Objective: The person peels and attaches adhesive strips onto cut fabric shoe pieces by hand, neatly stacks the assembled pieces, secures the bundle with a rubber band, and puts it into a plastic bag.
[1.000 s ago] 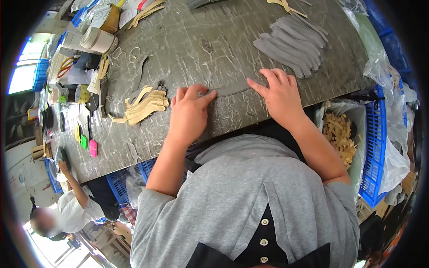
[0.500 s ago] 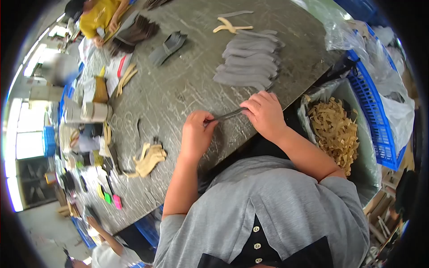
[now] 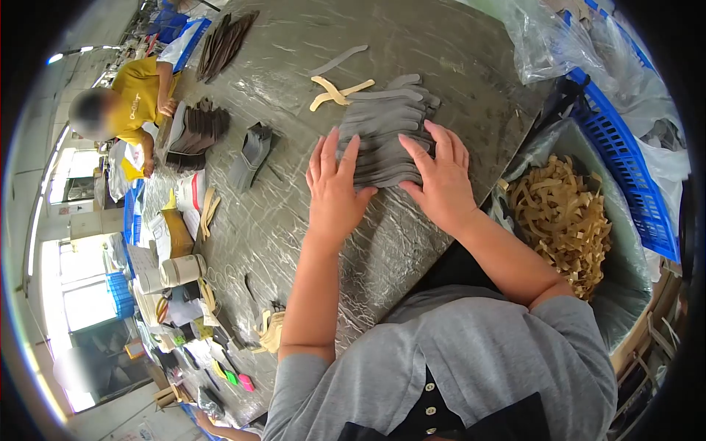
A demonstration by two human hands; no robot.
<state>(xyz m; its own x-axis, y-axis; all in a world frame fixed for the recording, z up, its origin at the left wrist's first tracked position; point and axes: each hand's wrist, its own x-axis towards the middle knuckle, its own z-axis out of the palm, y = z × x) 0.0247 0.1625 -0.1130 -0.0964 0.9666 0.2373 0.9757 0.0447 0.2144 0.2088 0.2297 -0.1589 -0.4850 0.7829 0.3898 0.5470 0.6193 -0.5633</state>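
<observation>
A row of overlapping grey strips (image 3: 384, 131) lies on the worktable in front of me. My left hand (image 3: 334, 180) rests at the row's left end, fingers spread and thumb by the nearest strips. At the right end is my right hand (image 3: 443, 176), also spread, with its fingertips touching the strips. Neither hand is closed round a strip. Just beyond the row lie crossed cream strips (image 3: 331, 93) and one loose grey strip (image 3: 340, 60). The single strip seen between my hands earlier cannot be told apart from the row.
A bin of tan scraps (image 3: 562, 220) stands to my right beside a blue crate (image 3: 625, 162). Leftward on the table (image 3: 294, 206) are a tied grey bundle (image 3: 251, 156), dark stacked strips (image 3: 197, 132) and a white jar (image 3: 182, 270). A person in yellow (image 3: 140, 92) works across the table.
My hands have moved forward from the near table edge to the grey row. The dark strip they held is no longer between them, and their fingers have spread. The view has turned.
</observation>
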